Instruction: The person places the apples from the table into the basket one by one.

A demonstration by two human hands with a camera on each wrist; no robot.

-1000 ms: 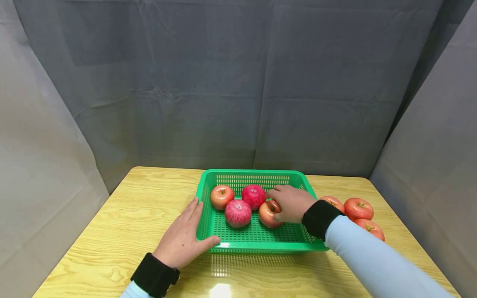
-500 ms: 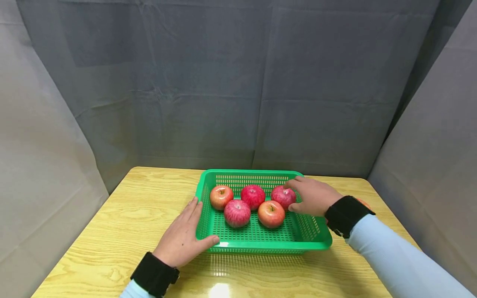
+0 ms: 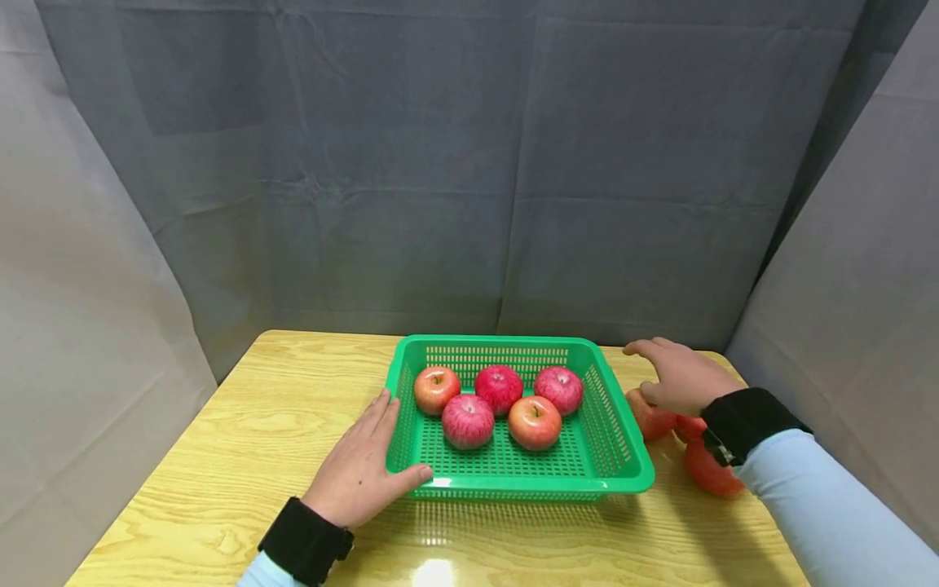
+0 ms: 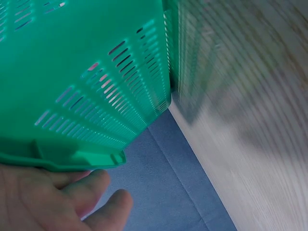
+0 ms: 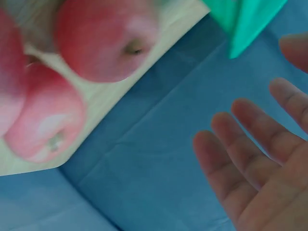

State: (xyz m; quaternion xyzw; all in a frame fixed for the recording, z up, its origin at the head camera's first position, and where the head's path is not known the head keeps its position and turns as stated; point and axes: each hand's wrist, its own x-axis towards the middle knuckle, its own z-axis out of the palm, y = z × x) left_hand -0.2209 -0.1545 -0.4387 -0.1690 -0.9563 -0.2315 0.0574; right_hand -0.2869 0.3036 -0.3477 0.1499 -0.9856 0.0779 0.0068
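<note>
A green plastic basket holds several apples: two orange-red, such as the front right apple, and three deeper crimson, such as the front left apple. My left hand rests along the basket's left rim, fingers straight and thumb over the front corner; in the left wrist view its fingertips lie at the rim. To the right of the basket, my right hand hovers over three red apples, partly hiding them. Its fingers are spread with nothing between them in the right wrist view.
The basket stands on a light wood-grain table. Grey cloth hangs behind the table, with paler cloth at both sides. The right-hand apples lie close together near the table's right edge.
My right hand let go of a crimson apple at the back right inside the basket, then moved right, out over the loose apples. The left hand stayed at the rim.
</note>
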